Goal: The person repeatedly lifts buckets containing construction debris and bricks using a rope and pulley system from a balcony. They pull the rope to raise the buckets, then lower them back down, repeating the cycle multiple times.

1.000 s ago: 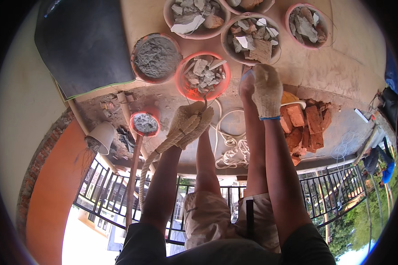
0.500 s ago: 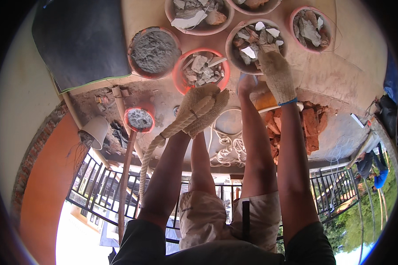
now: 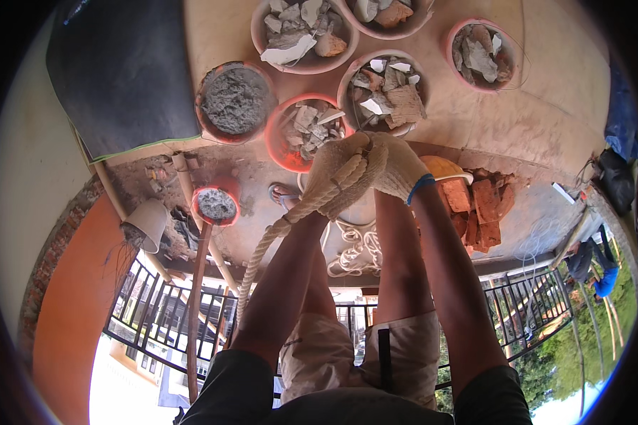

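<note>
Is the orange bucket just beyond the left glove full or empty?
Partly full: the orange bucket holds rubble, with its own bare inside showing alongside.

The left hand (image 3: pixel 333 177), in a cream knitted glove, grips a thick twisted beige rope (image 3: pixel 264 241) trailing near and left. The right hand (image 3: pixel 400 166), in a similar blue-cuffed glove, meets it. Just beyond stands a round orange-red bucket (image 3: pixel 283 153) of grey rubble; left of that, a round reddish bucket (image 3: pixel 223 137) of grey mortar. Red-orange bricks (image 3: pixel 486 205) lie heaped to the right.
</note>
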Demonstrator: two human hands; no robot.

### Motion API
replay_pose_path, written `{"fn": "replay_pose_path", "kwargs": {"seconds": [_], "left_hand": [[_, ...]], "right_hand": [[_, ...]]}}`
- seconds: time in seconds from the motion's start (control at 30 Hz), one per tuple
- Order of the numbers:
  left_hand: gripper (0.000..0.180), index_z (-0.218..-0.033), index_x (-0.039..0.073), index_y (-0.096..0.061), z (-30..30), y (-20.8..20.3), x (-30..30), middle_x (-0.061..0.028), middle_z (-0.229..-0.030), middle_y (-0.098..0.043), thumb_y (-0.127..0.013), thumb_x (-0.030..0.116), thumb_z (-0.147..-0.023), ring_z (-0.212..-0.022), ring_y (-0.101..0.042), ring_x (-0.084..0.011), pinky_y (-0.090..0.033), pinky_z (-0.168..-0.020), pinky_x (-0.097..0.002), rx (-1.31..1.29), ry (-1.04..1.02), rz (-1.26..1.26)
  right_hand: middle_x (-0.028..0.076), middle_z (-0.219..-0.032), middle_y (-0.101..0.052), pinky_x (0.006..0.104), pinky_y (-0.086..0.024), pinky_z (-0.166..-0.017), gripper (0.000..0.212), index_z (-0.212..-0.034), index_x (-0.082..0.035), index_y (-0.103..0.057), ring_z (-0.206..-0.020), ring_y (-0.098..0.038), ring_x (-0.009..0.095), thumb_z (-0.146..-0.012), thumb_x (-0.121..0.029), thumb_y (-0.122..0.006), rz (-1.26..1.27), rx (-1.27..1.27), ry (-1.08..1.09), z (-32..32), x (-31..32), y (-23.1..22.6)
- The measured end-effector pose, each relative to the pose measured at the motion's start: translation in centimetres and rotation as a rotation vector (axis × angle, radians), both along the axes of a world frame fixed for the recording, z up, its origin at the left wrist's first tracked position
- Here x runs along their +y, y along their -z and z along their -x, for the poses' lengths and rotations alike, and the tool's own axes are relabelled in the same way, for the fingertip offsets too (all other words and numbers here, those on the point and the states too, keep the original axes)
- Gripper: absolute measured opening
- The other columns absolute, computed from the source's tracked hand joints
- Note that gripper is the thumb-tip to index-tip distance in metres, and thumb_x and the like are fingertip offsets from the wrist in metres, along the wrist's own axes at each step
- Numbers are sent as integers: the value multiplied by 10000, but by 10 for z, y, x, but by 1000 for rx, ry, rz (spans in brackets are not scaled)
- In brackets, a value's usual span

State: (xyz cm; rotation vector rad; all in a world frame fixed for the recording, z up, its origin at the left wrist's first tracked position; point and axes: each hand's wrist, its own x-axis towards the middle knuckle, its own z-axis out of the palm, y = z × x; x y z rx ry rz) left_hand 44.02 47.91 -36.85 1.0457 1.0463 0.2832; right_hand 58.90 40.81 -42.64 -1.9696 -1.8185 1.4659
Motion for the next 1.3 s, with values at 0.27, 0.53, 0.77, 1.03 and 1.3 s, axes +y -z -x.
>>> {"fn": "replay_pose_path", "kwargs": {"seconds": [0.27,0.53,0.77,1.03,1.3], "left_hand": [[312,-950,25,-678,26,-32,1,-221,-908,-654,-715,311,-831,-862,-628,-392,-494,-778,-439,235,559,-364],[479,-1237,13,-573,12,-46,-36,-231,-1179,-589,-726,293,-880,-1123,-599,-340,-498,-924,-436,323,742,-311],[616,-1396,11,-467,30,-64,-93,-225,-1376,-507,-734,271,-906,-1270,-533,-337,-468,-1022,-439,307,393,-176],[881,-1611,4,-251,182,-161,-193,-224,-1639,-314,-765,216,-927,-1499,-363,-296,-382,-1180,-448,89,12,94],[1030,-1670,143,-30,395,-318,-313,-220,-1563,-427,-732,351,-945,-1285,-569,-349,-469,-1066,-493,716,-747,-230]], "right_hand": [[195,-1135,-683,497,-498,-997,335,-1172,-4,-614,-1137,-631,388,-869,-134,-672,-130,74,597,-22,9,-98],[126,-1286,-640,534,-388,-1164,459,-1207,-121,-668,-1328,-527,348,-786,-250,-800,-156,250,-413,19,63,-188],[142,-916,-674,484,-527,-811,233,-902,-90,-667,-925,-644,403,-818,-292,-748,-264,267,-340,56,41,-196],[215,-836,-690,501,-508,-693,307,-827,-57,-686,-837,-663,436,-890,-355,-718,184,71,-251,58,8,-179],[196,-879,-734,486,-538,-770,329,-956,-54,-725,-877,-703,373,-975,-352,-584,53,-50,-203,68,9,-100]]}}
